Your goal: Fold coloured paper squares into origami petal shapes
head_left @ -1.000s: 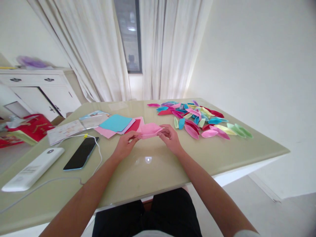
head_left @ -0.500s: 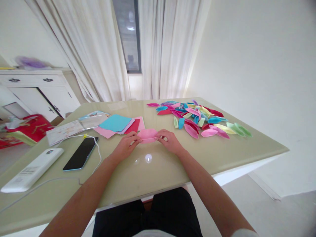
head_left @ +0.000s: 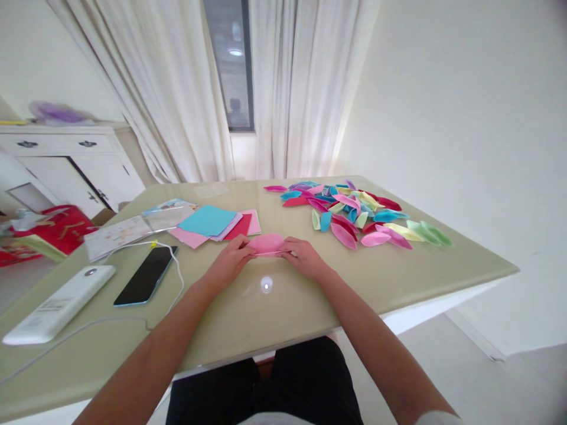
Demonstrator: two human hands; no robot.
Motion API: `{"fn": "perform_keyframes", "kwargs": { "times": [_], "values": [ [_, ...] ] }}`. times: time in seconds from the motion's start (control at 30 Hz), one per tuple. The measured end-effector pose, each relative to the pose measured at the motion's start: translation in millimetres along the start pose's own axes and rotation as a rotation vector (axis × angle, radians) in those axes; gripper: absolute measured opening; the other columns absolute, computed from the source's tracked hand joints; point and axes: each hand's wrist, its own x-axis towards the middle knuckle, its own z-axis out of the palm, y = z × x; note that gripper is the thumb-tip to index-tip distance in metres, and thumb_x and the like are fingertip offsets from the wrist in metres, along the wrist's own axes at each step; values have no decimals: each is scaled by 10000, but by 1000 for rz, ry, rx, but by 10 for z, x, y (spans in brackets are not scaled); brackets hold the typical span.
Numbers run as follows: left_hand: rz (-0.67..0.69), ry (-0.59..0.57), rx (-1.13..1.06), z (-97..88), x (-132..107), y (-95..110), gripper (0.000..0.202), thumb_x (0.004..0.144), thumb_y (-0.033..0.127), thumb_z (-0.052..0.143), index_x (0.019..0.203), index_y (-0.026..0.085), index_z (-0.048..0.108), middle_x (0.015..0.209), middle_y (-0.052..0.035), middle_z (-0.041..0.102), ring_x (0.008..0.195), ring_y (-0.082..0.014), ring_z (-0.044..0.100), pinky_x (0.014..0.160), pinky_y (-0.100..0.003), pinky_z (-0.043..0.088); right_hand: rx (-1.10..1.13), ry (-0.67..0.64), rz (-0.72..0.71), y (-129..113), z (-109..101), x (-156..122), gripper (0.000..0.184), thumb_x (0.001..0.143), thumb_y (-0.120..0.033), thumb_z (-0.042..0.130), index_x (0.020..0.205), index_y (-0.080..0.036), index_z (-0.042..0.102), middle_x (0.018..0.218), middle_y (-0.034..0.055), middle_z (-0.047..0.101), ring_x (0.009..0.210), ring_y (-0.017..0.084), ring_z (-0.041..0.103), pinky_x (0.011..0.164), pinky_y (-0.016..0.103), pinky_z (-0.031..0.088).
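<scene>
A folded piece of pink paper (head_left: 266, 244) is stretched between my two hands just above the table. My left hand (head_left: 234, 257) pinches its left end between thumb and fingers. At the opposite end, my right hand (head_left: 302, 255) grips the paper in the same way. The paper's upper part bulges in a rounded shape, and a thin folded edge runs along its near side. Behind my left hand lie loose sheets of coloured paper, a blue sheet (head_left: 208, 220) on top and a red sheet (head_left: 240, 227) beside it.
Many folded paper boats (head_left: 345, 227) in several colours lie piled at the right back of the table (head_left: 283, 307). On the left are a black phone (head_left: 145, 276), a white power bank (head_left: 59, 304), a white cable (head_left: 179, 277) and a clear plastic packet (head_left: 166, 218).
The pink paper has gone from a flatter, open-looking shape to a rounded, bulging one with its near edge folded. Both hands keep hold of its ends and have barely shifted.
</scene>
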Motion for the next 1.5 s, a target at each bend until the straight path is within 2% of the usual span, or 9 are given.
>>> {"fn": "perform_keyframes", "kwargs": {
  "times": [0.27, 0.53, 0.67, 0.8, 0.9, 1.0, 1.23, 1.4, 1.5],
  "values": [
    [-49, -61, -86, -82, 7, -90, 304, 982, 468, 608, 884, 239, 783, 871, -45, 775, 789, -221, 694, 733, -307, 529, 14, -21, 45, 6, 0, 16, 250, 1081, -278, 536, 958, -191, 735, 934, 57, 718, 882, 194, 678, 841, 304, 512],
    [-117, -73, -177, -169, 36, -34, 394, 1010, 434, 533, 718, 196, 649, 714, 5, 624, 682, -173, 590, 663, -273, 457, 120, -20, 160, 1, -3, 8, 240, 1052, -304, 576, 885, -180, 695, 860, 38, 707, 815, 178, 661, 776, 283, 473],
    [-155, -4, -226, -143, 34, -21, 341, 986, 438, 574, 790, 183, 687, 800, -21, 652, 747, -179, 619, 706, -282, 490, 224, -6, 224, 10, 42, 0, 244, 1059, -348, 548, 942, -179, 679, 835, 23, 721, 750, 160, 665, 710, 258, 484],
    [-170, 3, -271, -78, 22, 2, 312, 881, 482, 717, 932, 179, 773, 984, -68, 695, 880, -211, 676, 760, -302, 537, 290, -18, 244, 9, 66, 1, 241, 980, -412, 676, 924, -181, 715, 831, 11, 729, 742, 157, 651, 670, 244, 469],
    [-176, -62, -285, -46, 6, 20, 262, 836, 446, 769, 875, 188, 796, 894, -44, 724, 794, -200, 681, 702, -288, 525, 288, -5, 257, 6, 62, 2, 280, 971, -398, 685, 810, -173, 726, 772, 7, 703, 708, 150, 615, 666, 250, 444],
    [-192, -84, -276, -44, -2, 32, 222, 875, 400, 728, 824, 193, 789, 778, -16, 741, 701, -182, 657, 644, -271, 487, 280, -4, 261, 6, 68, 0, 235, 952, -364, 713, 821, -170, 738, 762, 3, 700, 692, 149, 606, 660, 252, 436],
    [-184, -28, -265, -41, 16, 58, 211, 888, 389, 712, 861, 204, 810, 864, -44, 785, 777, -201, 687, 707, -281, 522, 214, -5, 233, 31, 85, 6, 77, 891, -231, 780, 843, -179, 751, 827, 14, 717, 754, 162, 634, 727, 262, 449],
    [-190, -7, -283, -15, 11, 74, 238, 929, 404, 676, 941, 224, 831, 947, -54, 812, 874, -218, 716, 781, -295, 535, 178, -23, 204, 30, 50, 16, 173, 957, -244, 713, 799, -176, 734, 807, 24, 699, 749, 161, 624, 731, 270, 424],
    [-235, 21, -307, 6, 6, 58, 252, 913, 428, 698, 916, 214, 831, 885, -42, 814, 801, -206, 718, 737, -285, 532, 169, -12, 201, 9, 48, 27, 289, 1012, -266, 634, 748, -174, 705, 757, 20, 668, 723, 157, 602, 725, 279, 405]
  ]
}}
